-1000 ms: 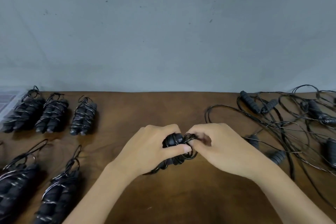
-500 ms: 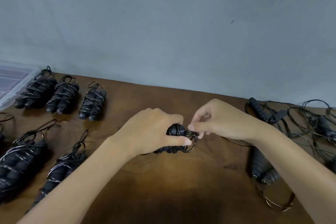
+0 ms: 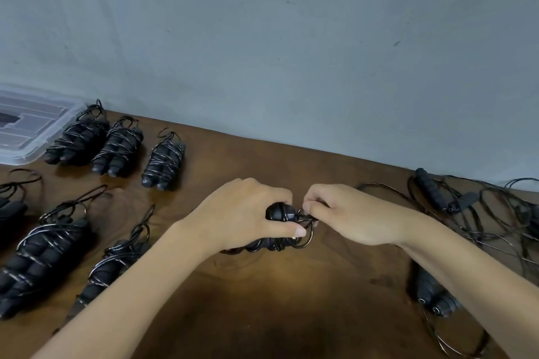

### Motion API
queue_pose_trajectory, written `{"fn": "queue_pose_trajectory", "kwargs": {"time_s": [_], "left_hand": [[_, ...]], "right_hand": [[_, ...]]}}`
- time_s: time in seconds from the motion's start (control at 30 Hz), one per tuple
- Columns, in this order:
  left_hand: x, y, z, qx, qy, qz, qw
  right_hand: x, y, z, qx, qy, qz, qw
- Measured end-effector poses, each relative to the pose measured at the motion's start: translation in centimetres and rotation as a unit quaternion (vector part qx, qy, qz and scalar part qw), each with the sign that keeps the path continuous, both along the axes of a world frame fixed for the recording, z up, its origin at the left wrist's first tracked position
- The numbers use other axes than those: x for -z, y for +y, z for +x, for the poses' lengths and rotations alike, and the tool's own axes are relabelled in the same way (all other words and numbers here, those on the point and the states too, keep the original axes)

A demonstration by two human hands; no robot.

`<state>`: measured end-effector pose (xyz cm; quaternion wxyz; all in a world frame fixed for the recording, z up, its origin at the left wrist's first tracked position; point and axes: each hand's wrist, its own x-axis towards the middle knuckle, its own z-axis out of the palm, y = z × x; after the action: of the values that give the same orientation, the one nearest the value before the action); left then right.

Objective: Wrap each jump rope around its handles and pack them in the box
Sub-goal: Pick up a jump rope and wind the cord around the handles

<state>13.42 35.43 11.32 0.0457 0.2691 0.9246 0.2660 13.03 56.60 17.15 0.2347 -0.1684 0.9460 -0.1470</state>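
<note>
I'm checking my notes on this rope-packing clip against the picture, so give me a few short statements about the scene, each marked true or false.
1. The left hand grips the jump rope bundle being wrapped. True.
2. The right hand rests flat on the table. False: its fingers pinch the cord at the bundle's end.
3. Wrapped bundles lie on the table to the person's left. True: three sit in a back row, among them the third one.
4. The clear plastic box stands at the right edge. False: it is at the far left.
5. The ropes on the right are already wrapped. False: the loose ropes lie tangled.
</note>
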Motion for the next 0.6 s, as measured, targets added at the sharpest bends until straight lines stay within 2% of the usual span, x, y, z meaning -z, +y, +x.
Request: {"fn": "queue_pose_trajectory", "kwargs": {"time_s": [0.1,0.2,0.4,0.6], "left_hand": [[0.4,-0.4,0.4,-0.009,-0.026,0.04,0.999],[1.0,-0.8,0.5,-0.041,-0.036,0.097,0.994],[2.6,-0.6,0.7,-0.122,-0.055,0.19,0.973],[4.0,-0.4,0.4,-0.226,-0.087,0.266,0.933]], "right_hand": [[1.2,0.5,-0.7,0.105,0.019,-0.12,0.987],[2.4,1.6,-1.7,0.211,-0.003,-0.24,0.947],[4.3,1.2,-1.9,0.268,-0.006,-0.37,0.889],[5.8,0.4,-1.9,0.319,0.017,-0.408,0.855]]}}
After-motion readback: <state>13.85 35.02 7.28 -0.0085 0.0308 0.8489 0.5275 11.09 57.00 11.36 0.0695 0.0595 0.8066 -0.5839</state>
